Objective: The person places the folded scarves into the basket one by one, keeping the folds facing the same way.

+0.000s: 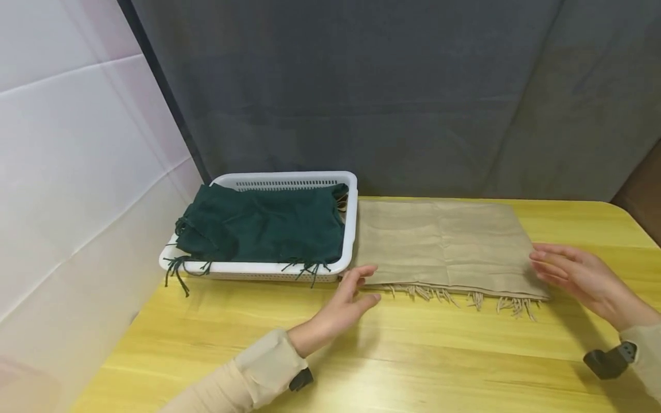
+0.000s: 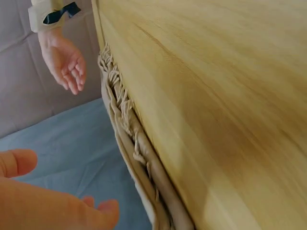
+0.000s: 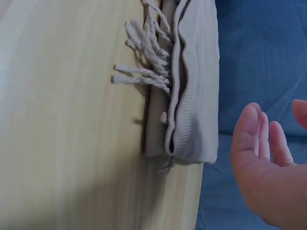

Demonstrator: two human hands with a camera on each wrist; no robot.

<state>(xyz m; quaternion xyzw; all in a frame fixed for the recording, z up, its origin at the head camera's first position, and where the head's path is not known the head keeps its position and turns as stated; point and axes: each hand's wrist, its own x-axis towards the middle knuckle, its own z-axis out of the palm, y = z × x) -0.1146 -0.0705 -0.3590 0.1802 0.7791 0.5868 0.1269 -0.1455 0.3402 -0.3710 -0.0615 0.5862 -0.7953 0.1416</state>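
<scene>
A folded beige scarf (image 1: 439,244) lies flat on the table, its twisted fringe along the near edge. By its near left corner hovers my left hand (image 1: 338,307), fingers relaxed and thumb apart, holding nothing. My right hand (image 1: 586,281) is at the scarf's right end with fingers loosely extended. In the right wrist view, a gap shows between the right hand (image 3: 268,167) and the layered end of the scarf (image 3: 194,105). A dark green fringed scarf (image 1: 263,223) lies folded in a white plastic basket (image 1: 351,221), left of the beige one.
The yellow wood-grain table (image 1: 413,355) runs beneath everything. A dark grey cloth (image 1: 361,97) hangs behind it, and a white panel (image 1: 88,143) stands along the left side. Some green fringe hangs over the basket's front rim. The basket's right side adjoins the beige scarf.
</scene>
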